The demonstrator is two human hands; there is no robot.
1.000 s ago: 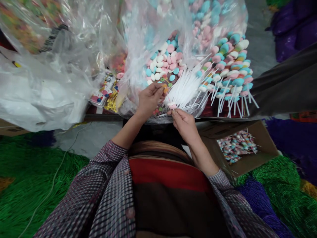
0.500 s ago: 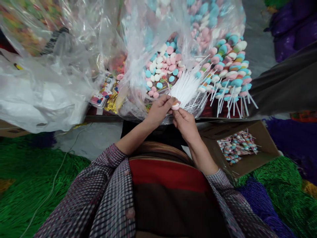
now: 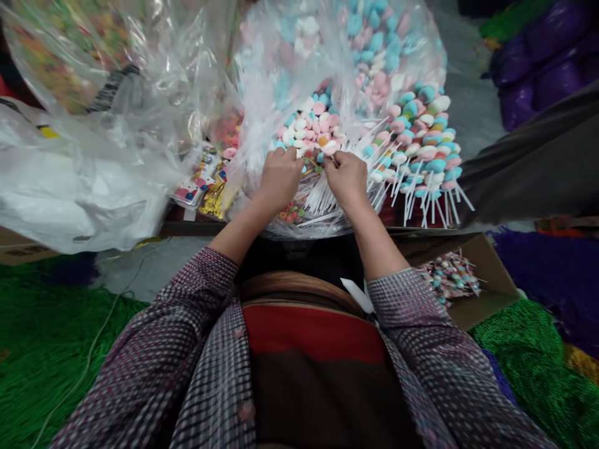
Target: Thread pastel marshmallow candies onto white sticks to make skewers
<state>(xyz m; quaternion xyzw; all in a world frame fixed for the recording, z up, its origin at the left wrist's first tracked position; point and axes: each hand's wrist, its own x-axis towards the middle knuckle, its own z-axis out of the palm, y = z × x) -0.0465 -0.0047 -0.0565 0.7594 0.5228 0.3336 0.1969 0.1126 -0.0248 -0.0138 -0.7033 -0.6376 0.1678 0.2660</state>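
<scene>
My right hand (image 3: 347,178) pinches a candy skewer, its thin stick mostly hidden by my fingers. A pink-white candy (image 3: 330,147) and an orange piece (image 3: 322,141) sit at the skewer's upper end. My left hand (image 3: 283,174) is on the near edge of the loose pink, white and blue candies (image 3: 316,121), its fingers curled down and its fingertips partly hidden. What they grip, if anything, is unclear. White sticks (image 3: 321,194) lie in a bundle between and below my hands, on a clear plastic bag (image 3: 281,231).
Finished candy skewers (image 3: 425,137) are piled at the right of the table. Big clear bags of candy (image 3: 374,43) stand behind. Gold ties (image 3: 214,196) and printed packets (image 3: 191,190) lie left. A cardboard box (image 3: 498,274) with wrapped skewers sits below right.
My hands have parted and moved forward from the table edge. The left has gone to the loose candies; the right has carried the skewer up beside them. The view has shifted slightly.
</scene>
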